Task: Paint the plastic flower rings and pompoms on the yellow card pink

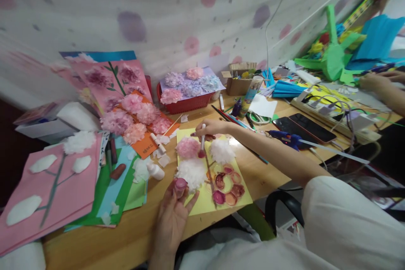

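Note:
My right hand (207, 130) grips a makeup brush (202, 145), its pink bristles down at the edge of a pink paper flower (188, 147). The flower is on a yellow sheet (234, 210) along with two white paper flowers, one right of the brush (222, 150) and one nearer me (191, 174). In my left hand (172, 219), fingers curled round it, is a small pot of pink powder (180, 186). A round palette of pink, red and orange colours (226, 184) rests on the sheet's near right part, beside a drawn brown stem.
Left are pink sheets with white shapes (28, 177), a small white bottle (156, 171) and finished flower pictures (115, 80). A red basket (190, 103) stands behind. At right are a glue gun (284, 138), phones (311, 128), a power strip (335, 120) and another person's hands (376, 82).

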Demonstrator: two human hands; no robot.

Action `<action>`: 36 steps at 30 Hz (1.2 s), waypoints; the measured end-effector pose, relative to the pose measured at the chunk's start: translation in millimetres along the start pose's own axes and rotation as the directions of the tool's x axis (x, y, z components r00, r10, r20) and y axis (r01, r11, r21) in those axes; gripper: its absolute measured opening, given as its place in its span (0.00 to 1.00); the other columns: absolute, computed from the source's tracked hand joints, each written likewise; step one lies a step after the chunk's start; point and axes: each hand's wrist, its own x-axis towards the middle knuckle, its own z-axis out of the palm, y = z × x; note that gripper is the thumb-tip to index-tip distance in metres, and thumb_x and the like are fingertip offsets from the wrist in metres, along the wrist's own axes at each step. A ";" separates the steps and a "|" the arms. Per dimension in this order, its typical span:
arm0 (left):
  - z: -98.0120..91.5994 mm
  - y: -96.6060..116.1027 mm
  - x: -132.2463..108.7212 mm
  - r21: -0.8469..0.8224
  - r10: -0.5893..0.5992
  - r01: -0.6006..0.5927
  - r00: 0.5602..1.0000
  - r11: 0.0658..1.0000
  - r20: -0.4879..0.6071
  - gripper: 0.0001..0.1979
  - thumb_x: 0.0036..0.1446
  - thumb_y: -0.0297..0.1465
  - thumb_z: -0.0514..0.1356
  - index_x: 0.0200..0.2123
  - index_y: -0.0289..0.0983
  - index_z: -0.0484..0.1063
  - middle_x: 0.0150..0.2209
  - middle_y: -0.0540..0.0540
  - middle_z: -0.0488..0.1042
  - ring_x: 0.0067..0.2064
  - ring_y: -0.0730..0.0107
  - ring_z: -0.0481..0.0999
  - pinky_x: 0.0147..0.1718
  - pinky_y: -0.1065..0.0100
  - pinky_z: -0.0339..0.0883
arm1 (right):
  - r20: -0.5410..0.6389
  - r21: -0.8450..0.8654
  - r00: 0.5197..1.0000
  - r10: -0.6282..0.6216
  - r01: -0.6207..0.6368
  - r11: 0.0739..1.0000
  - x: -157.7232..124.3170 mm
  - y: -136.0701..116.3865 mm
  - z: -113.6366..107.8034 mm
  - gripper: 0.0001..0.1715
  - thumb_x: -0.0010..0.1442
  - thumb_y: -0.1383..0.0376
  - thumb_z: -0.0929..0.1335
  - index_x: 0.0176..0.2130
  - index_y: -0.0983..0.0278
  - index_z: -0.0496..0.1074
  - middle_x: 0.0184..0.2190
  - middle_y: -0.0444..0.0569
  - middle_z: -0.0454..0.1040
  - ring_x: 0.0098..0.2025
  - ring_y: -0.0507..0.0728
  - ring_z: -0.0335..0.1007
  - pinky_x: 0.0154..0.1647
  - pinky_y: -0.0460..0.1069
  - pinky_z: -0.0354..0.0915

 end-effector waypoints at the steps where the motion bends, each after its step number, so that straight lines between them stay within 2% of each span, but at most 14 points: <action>1: 1.9 0.0 -0.7 0.005 0.001 -0.001 1.000 1.000 0.002 0.13 0.53 0.31 0.71 0.43 0.45 0.81 0.43 0.49 0.83 0.45 0.65 0.80 0.62 0.37 0.59 | -0.034 -0.016 0.999 -0.029 0.028 0.999 -3.0 -4.7 3.0 0.31 0.64 0.44 0.63 0.25 0.65 0.71 0.16 0.43 0.68 0.18 0.49 0.61 0.20 0.45 0.56; 3: 7.3 1.2 -2.1 0.003 -0.004 0.004 1.000 1.000 -0.011 0.15 0.50 0.30 0.73 0.43 0.43 0.81 0.42 0.48 0.83 0.43 0.65 0.81 0.62 0.38 0.60 | -0.126 -0.096 0.987 -0.099 0.087 0.992 -7.0 -13.7 9.8 0.29 0.67 0.47 0.61 0.27 0.64 0.70 0.20 0.43 0.69 0.21 0.49 0.61 0.23 0.45 0.55; 7: 18.9 5.8 -4.6 -0.028 -0.030 0.028 0.998 0.999 -0.064 0.17 0.43 0.30 0.77 0.39 0.42 0.81 0.38 0.50 0.83 0.41 0.67 0.81 0.61 0.38 0.61 | -0.242 -0.328 0.950 -0.199 0.113 0.938 -8.0 -25.2 22.1 0.21 0.65 0.58 0.67 0.23 0.65 0.68 0.21 0.44 0.69 0.23 0.49 0.58 0.28 0.47 0.49; 12: 23.7 8.1 -6.4 -0.038 -0.042 0.039 0.996 0.999 -0.076 0.19 0.38 0.30 0.78 0.37 0.42 0.82 0.37 0.51 0.83 0.40 0.69 0.81 0.61 0.38 0.61 | -0.222 -0.476 0.945 -0.239 0.109 0.873 -8.5 -32.2 30.3 0.18 0.65 0.61 0.68 0.24 0.65 0.72 0.23 0.48 0.74 0.25 0.51 0.63 0.28 0.48 0.48; 15: 22.4 7.5 -6.1 -0.032 -0.047 0.045 0.997 0.998 -0.062 0.18 0.39 0.30 0.78 0.36 0.42 0.82 0.38 0.50 0.83 0.40 0.68 0.81 0.61 0.37 0.61 | -0.242 -0.540 0.945 -0.221 0.058 0.840 -9.9 -36.1 31.4 0.18 0.66 0.63 0.67 0.25 0.65 0.74 0.23 0.51 0.76 0.25 0.53 0.65 0.28 0.48 0.47; 18: 20.5 6.8 -5.4 -0.042 -0.048 0.046 0.998 0.998 -0.050 0.16 0.41 0.30 0.77 0.35 0.42 0.81 0.38 0.51 0.83 0.41 0.68 0.81 0.61 0.36 0.59 | -0.211 -0.576 0.948 -0.238 0.076 0.814 -10.2 -40.6 31.9 0.17 0.67 0.61 0.65 0.29 0.64 0.76 0.26 0.50 0.79 0.27 0.53 0.69 0.29 0.47 0.51; 20: 19.5 6.3 -5.3 -0.045 -0.049 0.047 0.998 0.998 -0.045 0.16 0.41 0.31 0.77 0.37 0.42 0.81 0.38 0.50 0.82 0.41 0.67 0.80 0.62 0.36 0.59 | -0.173 -0.598 0.958 -0.230 0.084 0.797 -9.4 -43.8 31.8 0.16 0.65 0.60 0.68 0.27 0.64 0.76 0.25 0.49 0.78 0.27 0.53 0.69 0.28 0.47 0.51; 22: 18.9 5.9 -5.5 -0.044 -0.054 0.052 0.998 0.998 -0.038 0.18 0.42 0.31 0.77 0.39 0.42 0.81 0.38 0.50 0.82 0.41 0.67 0.80 0.62 0.36 0.58 | -0.197 -0.619 0.958 -0.207 0.042 0.784 -8.3 -46.7 31.3 0.17 0.64 0.62 0.68 0.26 0.65 0.76 0.23 0.51 0.78 0.25 0.54 0.69 0.27 0.48 0.50; 25: 18.6 5.3 -6.0 -0.063 -0.047 0.045 0.998 0.997 -0.039 0.15 0.43 0.30 0.77 0.36 0.42 0.81 0.38 0.51 0.82 0.42 0.67 0.80 0.62 0.35 0.57 | -0.235 -0.629 0.948 -0.212 0.018 0.777 -7.5 -48.8 31.1 0.19 0.69 0.62 0.63 0.31 0.65 0.78 0.27 0.53 0.80 0.27 0.54 0.71 0.29 0.47 0.52; 29: 19.3 5.3 -5.9 -0.080 -0.049 0.046 0.998 0.996 -0.028 0.14 0.44 0.29 0.76 0.36 0.42 0.81 0.37 0.51 0.81 0.43 0.67 0.80 0.62 0.36 0.57 | -0.202 -0.644 0.959 -0.200 0.024 0.764 -9.1 -46.5 28.9 0.17 0.65 0.59 0.68 0.29 0.65 0.77 0.25 0.51 0.79 0.26 0.54 0.71 0.27 0.47 0.51; 32: 20.3 6.1 -5.8 -0.068 -0.056 0.055 0.998 0.996 -0.005 0.15 0.44 0.29 0.76 0.38 0.42 0.81 0.39 0.50 0.81 0.44 0.66 0.79 0.63 0.36 0.57 | -0.284 -0.644 0.940 -0.190 -0.040 0.764 -11.9 -45.1 26.8 0.21 0.70 0.62 0.62 0.32 0.67 0.78 0.27 0.55 0.81 0.28 0.55 0.73 0.29 0.47 0.52; 34: 20.9 6.4 -6.0 -0.059 -0.050 0.050 0.999 0.997 0.006 0.15 0.44 0.30 0.76 0.38 0.42 0.81 0.40 0.49 0.82 0.44 0.66 0.79 0.63 0.36 0.56 | -0.272 -0.635 0.940 -0.204 -0.016 0.772 -14.0 -44.0 28.7 0.21 0.71 0.61 0.61 0.34 0.65 0.78 0.30 0.52 0.81 0.30 0.54 0.74 0.31 0.46 0.54; 36: 21.3 6.2 -6.3 -0.052 -0.041 0.041 0.999 0.998 0.004 0.17 0.44 0.31 0.76 0.39 0.42 0.81 0.40 0.49 0.82 0.45 0.65 0.79 0.64 0.36 0.54 | -0.238 -0.630 0.951 -0.198 0.003 0.777 -15.6 -41.7 32.4 0.20 0.69 0.59 0.65 0.30 0.64 0.77 0.27 0.50 0.81 0.29 0.53 0.73 0.30 0.46 0.54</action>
